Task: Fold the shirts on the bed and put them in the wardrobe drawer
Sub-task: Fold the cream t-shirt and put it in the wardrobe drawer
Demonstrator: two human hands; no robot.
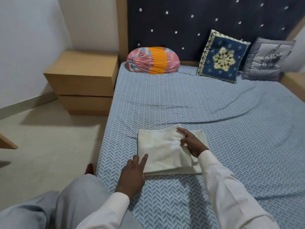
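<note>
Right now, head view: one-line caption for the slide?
Folded white shirt on the bed, right hand resting on top, left hand at its near-left corner.

The cream-white shirt (161, 151) lies folded into a flat, layered rectangle on the blue herringbone bed (198, 104), close to the edge nearest me. My right hand (191, 142) rests on its right part, and my left hand (133, 172) touches its near left corner.

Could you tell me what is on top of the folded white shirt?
The right hand presses on the folded white shirt; the left hand touches its near corner. Whatever lies beneath is hidden.
</note>
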